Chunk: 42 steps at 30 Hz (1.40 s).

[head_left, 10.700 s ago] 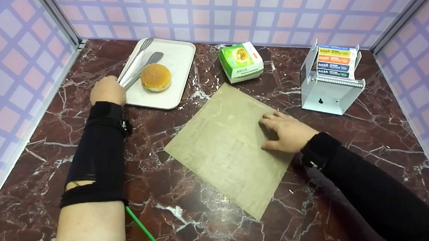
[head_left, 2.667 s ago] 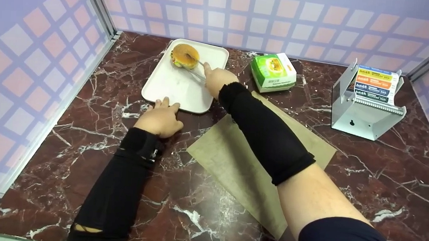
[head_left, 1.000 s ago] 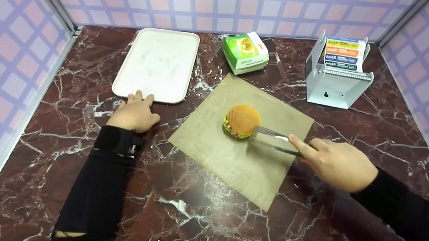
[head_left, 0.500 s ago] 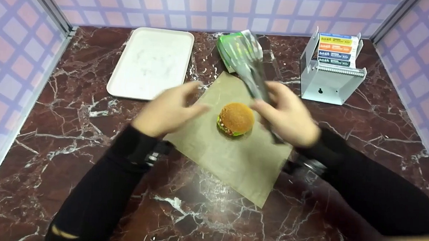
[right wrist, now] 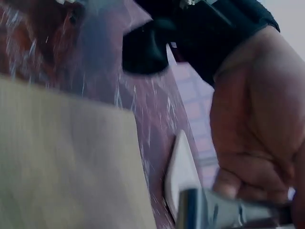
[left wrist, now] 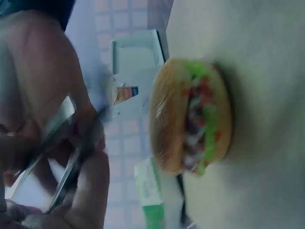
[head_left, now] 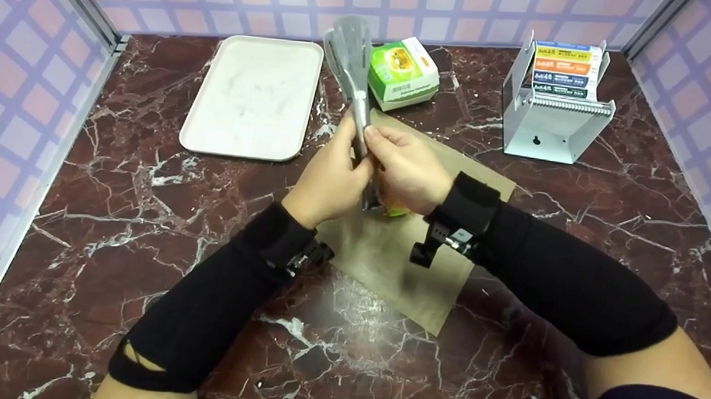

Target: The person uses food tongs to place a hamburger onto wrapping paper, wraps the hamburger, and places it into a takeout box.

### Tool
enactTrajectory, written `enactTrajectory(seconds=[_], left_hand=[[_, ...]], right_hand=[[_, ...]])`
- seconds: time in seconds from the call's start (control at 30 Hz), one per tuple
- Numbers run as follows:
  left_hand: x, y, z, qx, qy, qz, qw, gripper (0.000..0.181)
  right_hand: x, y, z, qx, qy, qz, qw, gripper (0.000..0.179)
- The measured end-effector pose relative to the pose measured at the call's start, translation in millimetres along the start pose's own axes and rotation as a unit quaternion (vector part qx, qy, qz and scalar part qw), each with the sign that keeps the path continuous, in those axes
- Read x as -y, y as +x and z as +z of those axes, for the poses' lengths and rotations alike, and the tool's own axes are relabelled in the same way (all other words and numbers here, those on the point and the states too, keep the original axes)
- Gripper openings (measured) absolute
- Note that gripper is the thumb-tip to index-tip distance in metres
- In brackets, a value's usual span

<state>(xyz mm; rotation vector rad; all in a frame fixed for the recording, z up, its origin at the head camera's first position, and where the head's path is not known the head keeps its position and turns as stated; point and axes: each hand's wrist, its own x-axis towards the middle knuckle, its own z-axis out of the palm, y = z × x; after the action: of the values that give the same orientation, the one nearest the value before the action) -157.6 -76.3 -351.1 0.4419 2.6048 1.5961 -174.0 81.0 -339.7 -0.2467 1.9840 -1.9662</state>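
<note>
Both hands meet on a pair of metal tongs [head_left: 359, 113], held upright over the paper with the slotted heads pointing to the back. My left hand [head_left: 329, 177] grips the handle from the left. From the other side, my right hand [head_left: 414, 169] pinches it between thumb and fingers. A hamburger [left wrist: 193, 117] with lettuce and a chopped filling sits on the brown paper sheet [head_left: 415, 280]. In the head view the right hand hides most of it. The tongs' handle ends [right wrist: 190, 210] show at the bottom of the right wrist view.
A white tray [head_left: 252, 99] lies at the back left, with faint smudges on it. Right of it stands a green and white burger box [head_left: 403, 72]. A metal holder [head_left: 550, 127] with several colourful packets is at the back right. Patterned walls enclose the marbled table.
The hamburger has gone from the tray to the paper, carried with the tongs in the right hand. My left hand has left the tray's edge and joined the right on the tongs.
</note>
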Motion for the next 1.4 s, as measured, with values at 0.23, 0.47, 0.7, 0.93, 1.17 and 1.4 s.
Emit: enactTrajectory(seconds=[0.23, 0.47, 0.7, 0.93, 1.17, 1.4], left_hand=[[13.7, 4.0, -42.8, -0.043, 0.057, -0.105, 0.9919, 0.084], [65.6, 16.7, -112.7, -0.106, 0.153, -0.228, 0.9556, 0.072], [103.2, 19.8, -134.3, -0.113, 0.279, -0.229, 0.9257, 0.052], [117.8, 24.7, -137.6, -0.082, 0.306, -0.242, 0.9171, 0.043], [122.8, 27.8, -137.8, -0.067, 0.334, -0.257, 0.9044, 0.042], [102.0, 26.5, -125.8, -0.032, 0.303, -0.289, 0.9074, 0.081]], right_hand=[[3, -8.1, -56, -0.006, -0.179, -0.01, 0.9838, 0.044], [-16, -14.7, -116, -0.059, -0.226, 0.008, 0.9724, 0.046], [-27, -18.5, -143, -0.035, -0.352, 0.035, 0.9348, 0.051], [-37, -15.3, -145, -0.004, -0.429, 0.046, 0.9022, 0.051], [-46, -8.4, -144, 0.052, -0.519, 0.008, 0.8529, 0.051], [-52, -4.3, -142, 0.117, -0.598, 0.016, 0.793, 0.061]])
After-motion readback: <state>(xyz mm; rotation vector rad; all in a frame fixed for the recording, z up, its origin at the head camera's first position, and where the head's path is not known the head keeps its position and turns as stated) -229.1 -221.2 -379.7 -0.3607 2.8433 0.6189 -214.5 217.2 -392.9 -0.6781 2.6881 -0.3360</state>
